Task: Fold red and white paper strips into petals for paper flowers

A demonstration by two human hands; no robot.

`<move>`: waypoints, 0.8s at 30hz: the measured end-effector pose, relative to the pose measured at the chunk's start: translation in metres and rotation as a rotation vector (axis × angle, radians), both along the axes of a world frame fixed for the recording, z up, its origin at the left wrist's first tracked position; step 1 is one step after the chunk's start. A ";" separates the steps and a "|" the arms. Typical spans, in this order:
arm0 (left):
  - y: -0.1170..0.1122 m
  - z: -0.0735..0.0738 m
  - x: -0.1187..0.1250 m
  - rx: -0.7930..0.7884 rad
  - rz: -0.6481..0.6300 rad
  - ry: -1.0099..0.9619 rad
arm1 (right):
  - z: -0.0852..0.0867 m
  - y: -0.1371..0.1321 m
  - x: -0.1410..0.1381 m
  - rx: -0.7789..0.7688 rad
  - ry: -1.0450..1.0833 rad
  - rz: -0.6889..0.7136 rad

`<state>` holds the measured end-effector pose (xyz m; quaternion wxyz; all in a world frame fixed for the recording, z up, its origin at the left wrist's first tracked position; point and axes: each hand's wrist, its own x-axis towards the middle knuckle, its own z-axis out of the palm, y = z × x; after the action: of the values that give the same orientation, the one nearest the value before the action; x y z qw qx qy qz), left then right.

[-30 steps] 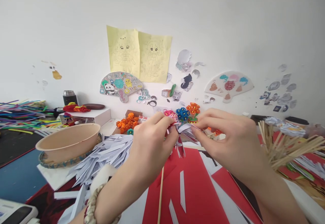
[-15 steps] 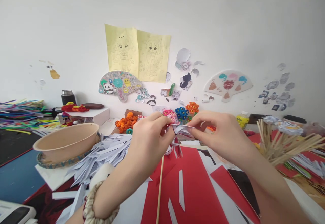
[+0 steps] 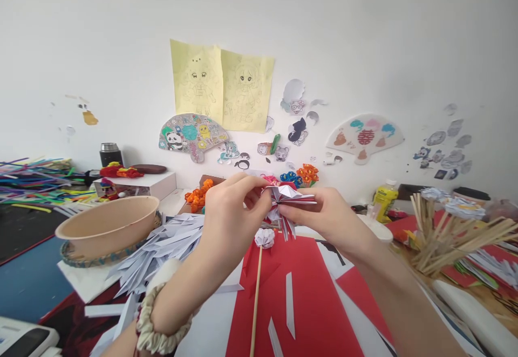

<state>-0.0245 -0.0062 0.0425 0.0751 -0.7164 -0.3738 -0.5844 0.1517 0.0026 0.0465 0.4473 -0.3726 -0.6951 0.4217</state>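
Note:
Between both hands, above the red paper [image 3: 307, 287], is a folded paper flower [image 3: 283, 194] in white and red, with pleated petals fanning out. My left hand [image 3: 238, 206] pinches its left side between thumb and fingers. From the right, my right hand [image 3: 319, 206] grips the petals, thumb underneath. Just below lies a wooden stick [image 3: 256, 297] with a small white crumpled-paper ball [image 3: 264, 238] at its far end. Two narrow folded white strips [image 3: 290, 306] rest on the red sheet to the right of the stick.
Left of my hands lie a heap of folded white paper strips [image 3: 174, 238] and a beige oval basin [image 3: 109, 222]. Wooden sticks [image 3: 449, 233] stand bundled at the right, near a yellow bottle [image 3: 384, 200]. Orange flowers [image 3: 197, 195] sit behind, by the wall.
The paper flower has turned in my hands, so more of its pleated petals show. My right hand has shifted left, closer to my left hand. The white paper ball has come into fuller view.

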 end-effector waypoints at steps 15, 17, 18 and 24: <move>0.001 0.014 -0.019 -0.364 -0.583 -0.132 | -0.002 0.006 0.003 0.002 0.285 0.134; 0.001 0.012 -0.019 -0.221 -0.562 -0.074 | -0.004 0.007 0.004 0.001 0.330 0.138; 0.000 0.012 -0.019 -0.142 -0.521 -0.018 | -0.004 0.006 0.004 0.001 0.345 0.136; -0.006 0.008 -0.009 0.273 -0.252 0.190 | -0.003 0.001 0.003 0.093 0.414 0.143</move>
<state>-0.0340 -0.0123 0.0510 0.1327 -0.7926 -0.1895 -0.5642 0.1547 0.0038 0.0435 0.5660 -0.2069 -0.6319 0.4874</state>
